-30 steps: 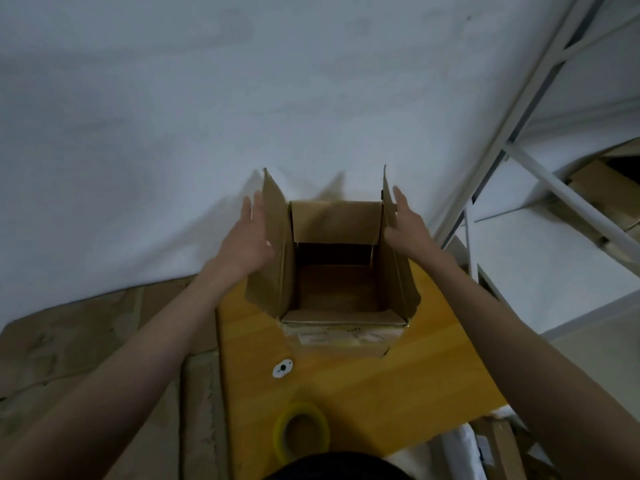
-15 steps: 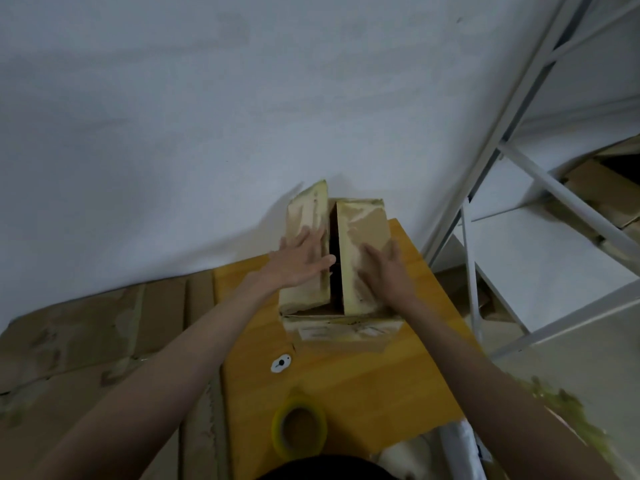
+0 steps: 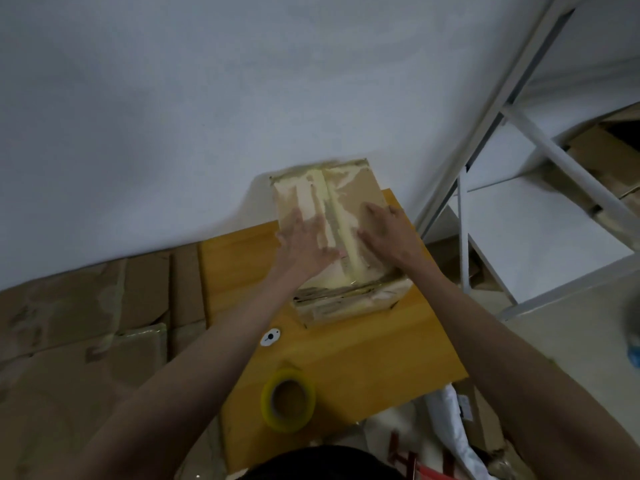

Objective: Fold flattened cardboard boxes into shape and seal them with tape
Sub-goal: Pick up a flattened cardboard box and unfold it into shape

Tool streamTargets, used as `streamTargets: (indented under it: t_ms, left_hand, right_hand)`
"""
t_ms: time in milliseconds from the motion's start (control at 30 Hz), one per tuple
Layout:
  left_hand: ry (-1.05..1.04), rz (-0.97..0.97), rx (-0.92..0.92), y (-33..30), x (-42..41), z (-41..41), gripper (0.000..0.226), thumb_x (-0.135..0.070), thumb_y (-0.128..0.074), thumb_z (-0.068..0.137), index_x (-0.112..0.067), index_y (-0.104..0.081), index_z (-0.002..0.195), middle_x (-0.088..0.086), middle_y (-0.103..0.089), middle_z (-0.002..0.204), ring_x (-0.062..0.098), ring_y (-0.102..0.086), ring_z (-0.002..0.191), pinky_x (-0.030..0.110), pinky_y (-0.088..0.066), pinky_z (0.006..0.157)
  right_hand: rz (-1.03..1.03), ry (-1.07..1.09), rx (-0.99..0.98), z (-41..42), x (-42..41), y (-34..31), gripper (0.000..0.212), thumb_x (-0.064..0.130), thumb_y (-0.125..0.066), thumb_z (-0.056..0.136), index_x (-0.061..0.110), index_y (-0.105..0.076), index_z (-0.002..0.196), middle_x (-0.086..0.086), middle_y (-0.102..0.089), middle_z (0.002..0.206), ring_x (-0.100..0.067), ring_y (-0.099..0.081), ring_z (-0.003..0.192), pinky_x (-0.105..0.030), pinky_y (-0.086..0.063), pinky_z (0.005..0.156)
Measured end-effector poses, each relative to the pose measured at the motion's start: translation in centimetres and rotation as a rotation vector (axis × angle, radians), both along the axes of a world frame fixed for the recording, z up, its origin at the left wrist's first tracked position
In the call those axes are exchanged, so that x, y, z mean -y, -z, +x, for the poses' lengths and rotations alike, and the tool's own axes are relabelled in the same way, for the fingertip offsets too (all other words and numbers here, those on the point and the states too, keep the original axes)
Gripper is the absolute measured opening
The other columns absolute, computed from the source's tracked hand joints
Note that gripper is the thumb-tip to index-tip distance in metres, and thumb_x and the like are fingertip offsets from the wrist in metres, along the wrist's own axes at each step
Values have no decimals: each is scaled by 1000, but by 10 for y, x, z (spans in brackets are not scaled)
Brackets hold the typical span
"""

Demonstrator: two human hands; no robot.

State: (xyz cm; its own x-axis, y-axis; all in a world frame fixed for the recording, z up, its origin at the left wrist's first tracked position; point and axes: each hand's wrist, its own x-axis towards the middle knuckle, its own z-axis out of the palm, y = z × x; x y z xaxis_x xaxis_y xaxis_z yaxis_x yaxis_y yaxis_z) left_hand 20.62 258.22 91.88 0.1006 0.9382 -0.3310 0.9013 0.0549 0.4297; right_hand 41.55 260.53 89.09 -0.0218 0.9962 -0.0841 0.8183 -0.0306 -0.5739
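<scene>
A brown cardboard box (image 3: pixel 356 188) stands on the far part of a small yellow wooden table (image 3: pixel 367 348), against the white wall. Its two top flaps lie flat and meet along a centre seam marked by old yellowish tape remnants. My left hand (image 3: pixel 304 242) presses flat on the left flap, fingers spread and straight. On the right flap my right hand (image 3: pixel 386 230) presses down the same way. A roll of yellow tape (image 3: pixel 288 402) lies on the table's near part, untouched.
A small white round tag (image 3: pixel 270 337) lies on the table between box and tape. Flattened cardboard sheets (image 3: pixel 86 323) are stacked to the left. A white metal shelf frame (image 3: pixel 519 161) with cardboard on it stands at the right. Clutter lies on the floor at the bottom right.
The side flaps stood upright with my hands outside them; my hands swung them inward and down. The flaps now lie flat and closed under both palms.
</scene>
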Motion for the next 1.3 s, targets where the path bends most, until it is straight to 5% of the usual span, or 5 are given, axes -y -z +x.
streamTargets:
  t_ms: [167,600,833,1000,1300]
  left_hand:
    - [2,40,-72,14,0,6,100,-80,-54,79,-39,-8,158,1,13,166,45,7,149,60,-10,118]
    - [-6,92,-70,39,29,8,104,-82,-53,77,-41,-3,158,-9,31,160,27,-6,153,55,-27,115]
    - [10,109,-93,41,35,11,91,-82,-36,86,-41,2,158,-6,32,161,33,-12,152,54,-26,116]
    - [39,61,-154,34,35,-1,86,-86,-23,84,-48,8,155,-8,30,162,47,11,149,68,-9,117]
    - [178,348,-237,7,49,-55,75,-67,-28,95,-36,-4,159,2,2,168,39,-6,152,61,-12,120]
  right_hand:
    - [1,-96,75,23,-4,3,63,59,-51,94,40,-29,150,-9,-26,155,-33,-53,122,-42,-49,91]
    - [-44,-100,233,17,33,3,67,71,-37,93,47,-13,152,-12,-33,142,-36,-60,101,-45,-56,77]
    - [-63,-94,256,16,35,-1,65,70,-32,94,47,-13,152,-14,-23,153,-41,-48,124,-50,-50,92]
    - [21,-91,347,9,41,-7,59,61,-29,99,37,-23,153,-10,-10,164,-37,-18,147,-52,-20,119]
    - [229,-47,312,-32,83,-39,50,36,-46,100,30,-36,149,-8,-34,156,-29,-29,144,-43,-23,117]
